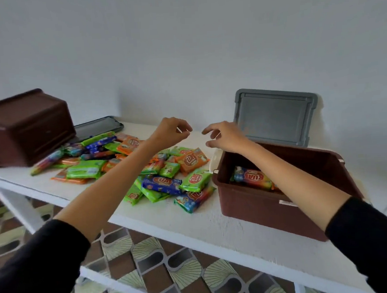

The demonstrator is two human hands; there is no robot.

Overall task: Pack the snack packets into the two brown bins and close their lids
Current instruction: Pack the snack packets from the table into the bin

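- Right now the left hand (171, 132) hangs in the air with its fingers loosely curled, thumb and forefinger close together, holding nothing.
- Just at three o'clock from it, the right hand (226, 137) hovers the same way, fingers bent and spread a little, also holding nothing; the two hands are near each other but apart.
- Below the right hand, at five o'clock, stands the open bin (261, 208), brown and upright on the table (193, 228); the hand is over its far left corner.
- Inside that bin lies a rainbow packet (252, 176), partly hidden by the right forearm.
- At two o'clock from the right hand a grey lid (275, 115) leans against the wall (180, 44), behind the open bin.
- At six to seven o'clock from the left hand the pile of packets (143, 168) lies loose on the table, green, orange and blue.
- At nine o'clock the second bin (24, 128), brown and blurred, is tipped over the far end of the pile.
- Beside it lies a dark flat panel (97, 129); I cannot tell whether it is a lid.
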